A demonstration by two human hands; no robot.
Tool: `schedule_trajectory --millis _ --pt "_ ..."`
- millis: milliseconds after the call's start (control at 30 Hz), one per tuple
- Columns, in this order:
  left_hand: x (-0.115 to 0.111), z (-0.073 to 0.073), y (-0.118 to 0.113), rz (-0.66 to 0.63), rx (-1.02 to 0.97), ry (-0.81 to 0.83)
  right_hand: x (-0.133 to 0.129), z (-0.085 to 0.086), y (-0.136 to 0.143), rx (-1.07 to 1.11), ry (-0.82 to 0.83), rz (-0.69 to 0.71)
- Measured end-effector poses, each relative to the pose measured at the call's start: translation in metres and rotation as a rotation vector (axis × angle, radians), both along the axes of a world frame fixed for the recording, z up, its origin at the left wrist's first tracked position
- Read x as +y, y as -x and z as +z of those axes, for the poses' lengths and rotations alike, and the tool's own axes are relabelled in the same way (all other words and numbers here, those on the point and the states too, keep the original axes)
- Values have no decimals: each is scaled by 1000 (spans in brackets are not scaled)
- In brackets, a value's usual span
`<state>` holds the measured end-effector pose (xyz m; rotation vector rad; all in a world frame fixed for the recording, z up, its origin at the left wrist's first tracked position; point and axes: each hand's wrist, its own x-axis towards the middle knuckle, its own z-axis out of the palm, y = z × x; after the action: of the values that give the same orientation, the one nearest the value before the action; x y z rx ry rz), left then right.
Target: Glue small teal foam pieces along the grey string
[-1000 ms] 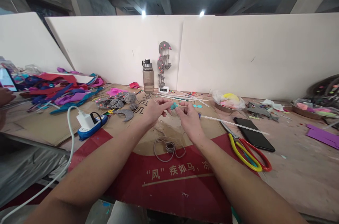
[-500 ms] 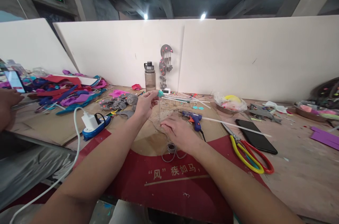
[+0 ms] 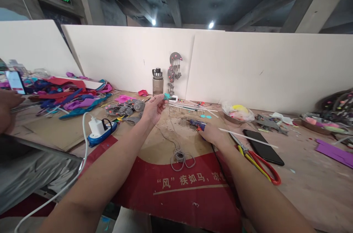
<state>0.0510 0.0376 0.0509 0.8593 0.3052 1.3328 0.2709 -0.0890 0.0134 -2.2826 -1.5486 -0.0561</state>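
Note:
Between the fingertips of my left hand (image 3: 154,108) is a small teal felt flower (image 3: 167,96), raised above the table. A thin grey cord (image 3: 170,115) hangs from it and runs down to a loose coil (image 3: 179,156) on the cardboard. My right hand (image 3: 211,134) is closed around the handle of a blue glue gun (image 3: 196,123), whose nozzle points left; the hand hides most of the grip. Two more teal flowers (image 3: 205,116) lie just behind the gun, near several clear glue sticks (image 3: 190,106).
Red-handled scissors (image 3: 266,167) and a black phone (image 3: 263,146) lie to the right. A blue power strip (image 3: 102,134) with a white cable sits left. Behind stand a bottle (image 3: 157,83) and a grey moon hanging (image 3: 175,65). At far left is another person's hand (image 3: 9,100).
My right hand has moved right, from over the cord to the glue gun, and closed on its handle. My left hand keeps holding the teal flower in nearly the same place.

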Motion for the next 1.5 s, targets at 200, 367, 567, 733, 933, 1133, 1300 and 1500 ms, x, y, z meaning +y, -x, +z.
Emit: schedule_trajectory --millis 200,367,567,733,933,1133,1300,1500 --pt "-3 -2 -3 -48 69 -24 -4 17 14 106 81 -120" --pt "-2 -3 -3 -65 91 -26 -8 38 29 225 -115 -101" --pt "-2 -5 -3 -26 132 -50 -10 31 52 644 -748 235" --pt "-5 -6 -6 -7 155 -83 -18 29 66 746 -704 466" --pt "-8 -7 -8 -41 137 -121 -24 25 65 516 -616 479" --pt "-13 -5 -9 -41 128 -175 -24 25 66 386 -600 415" --pt "-17 -4 -10 -12 146 -221 -25 26 68 351 -608 415" --pt "-17 -5 -11 18 165 -223 -22 21 67 365 -625 441"
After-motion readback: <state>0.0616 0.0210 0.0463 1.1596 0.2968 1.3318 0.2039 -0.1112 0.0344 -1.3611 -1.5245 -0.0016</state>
